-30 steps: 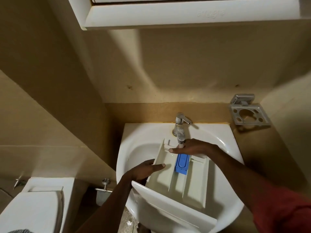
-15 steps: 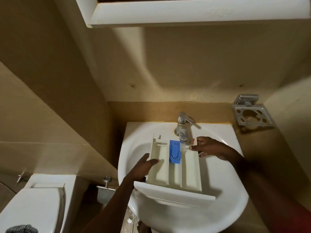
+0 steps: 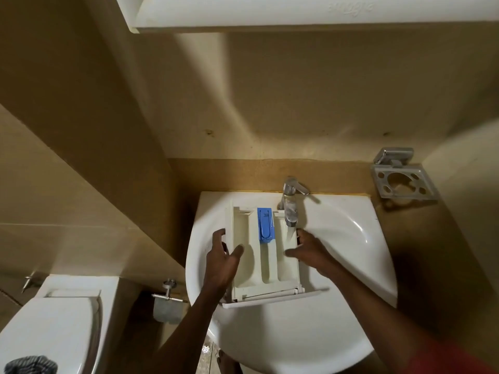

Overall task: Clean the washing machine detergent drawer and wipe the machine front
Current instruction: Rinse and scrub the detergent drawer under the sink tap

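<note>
Head view: white plastic detergent drawer (image 3: pixel 270 265) lies across white ceramic corner basin (image 3: pixel 337 238), front panel toward the person, far end beside chrome lever tap (image 3: pixel 290 209). Blue plastic siphon cap (image 3: pixel 265 224) sits in the middle channel.
Left hand (image 3: pixel 220 263): clamped on the drawer's left wall, fingers curled round the outside, thumb inside the left compartment.
Right hand (image 3: pixel 310 252): grips the right wall, fingers along the outer edge just under the spout, thumb reaching into the right compartment.
Drawer vs fingers: drawer sits between both hands, and each hand straddles one side wall.
Water: cannot tell if it's running; too faint under the spout.
Risk 1: wet, soapy plastic. A grip on thin walls only could slip, dropping the drawer into the basin or onto the floor.
Risk 2: tilting the drawer to rinse could shake the blue plastic siphon cap loose toward the drain.
Risk 3: the far end could knock the spout if pushed further back.
Surroundings: white toilet (image 3: pixel 54 319) lower left, metal toothbrush holder (image 3: pixel 403 180) on the wall to the right.
</note>
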